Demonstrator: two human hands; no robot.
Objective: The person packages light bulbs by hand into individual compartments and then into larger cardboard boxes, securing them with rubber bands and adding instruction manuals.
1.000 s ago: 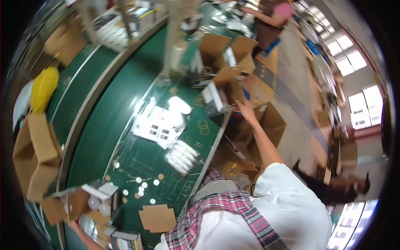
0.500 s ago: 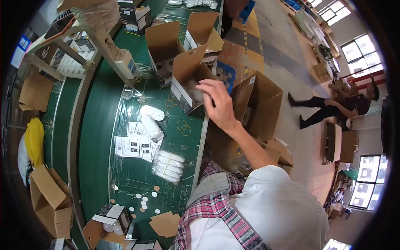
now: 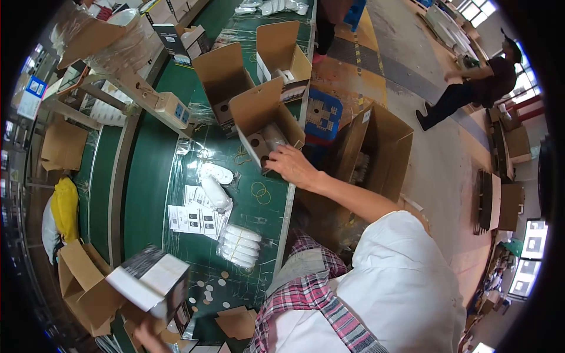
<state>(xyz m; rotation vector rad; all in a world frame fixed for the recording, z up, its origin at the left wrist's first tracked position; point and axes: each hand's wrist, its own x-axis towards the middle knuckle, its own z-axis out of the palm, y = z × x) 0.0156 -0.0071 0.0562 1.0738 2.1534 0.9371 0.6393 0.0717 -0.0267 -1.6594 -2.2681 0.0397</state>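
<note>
My right hand (image 3: 291,166) reaches to the near edge of an open brown carton (image 3: 259,112) lying on its side on the green table (image 3: 147,176); its fingers curl on the carton's rim. A white wrapped item (image 3: 273,136) lies inside that carton. At the bottom left, my left hand (image 3: 146,334) holds up a black and white box (image 3: 150,279) above the table. Two more open brown cartons (image 3: 223,73) stand behind the first.
Printed leaflets (image 3: 197,212), white bagged pieces (image 3: 238,244), rubber bands (image 3: 259,191) and small round discs (image 3: 215,288) lie on the table. A big open carton (image 3: 382,147) stands on the floor at the right. Another person (image 3: 471,88) walks at the far right.
My right hand has dropped from above the open carton to its near edge. The black and white box has risen from the bottom-left pile, now held up. The view swung left.
</note>
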